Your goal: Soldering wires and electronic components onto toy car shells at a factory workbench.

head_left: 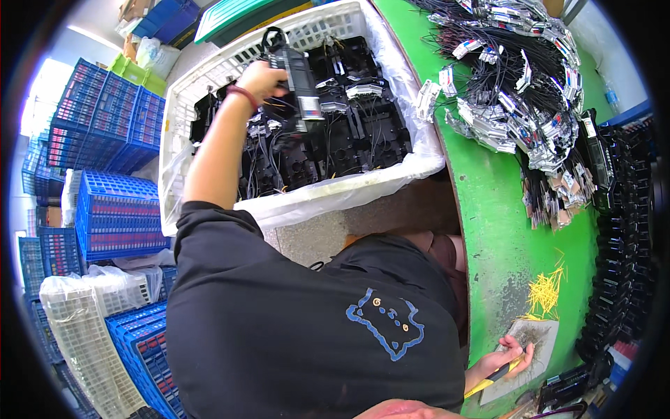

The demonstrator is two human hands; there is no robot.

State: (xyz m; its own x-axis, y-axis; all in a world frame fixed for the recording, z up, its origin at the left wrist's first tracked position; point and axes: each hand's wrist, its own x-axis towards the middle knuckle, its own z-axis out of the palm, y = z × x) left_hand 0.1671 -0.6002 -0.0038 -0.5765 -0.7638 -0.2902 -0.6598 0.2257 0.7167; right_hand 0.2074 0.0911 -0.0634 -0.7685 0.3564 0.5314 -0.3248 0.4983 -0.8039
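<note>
My left hand (261, 81) reaches over a white plastic crate (172, 174) and grips a long black plastic housing (301, 78) by its side. A black cable loop and thin wires hang from this housing, and a white label sits near its lower end. Beneath it, several similar black housings (356, 133) with wires and white connectors lie in the crate. Over the green table's near end, my right hand (504, 357) has its fingers curled around a yellow-and-black handled tool (497, 373); its working end cannot be made out. A pale board (550, 343) with dark scraps lies beside that hand.
Yellow cable ties (544, 293) lie on the green table (495, 230). Bundled black wires with white connectors (509, 112) heap at its far end. Stacked black housings (624, 230) line the right edge. Blue crates (115, 216) stand at left; clear plastic sheeting lines the white crate's rim.
</note>
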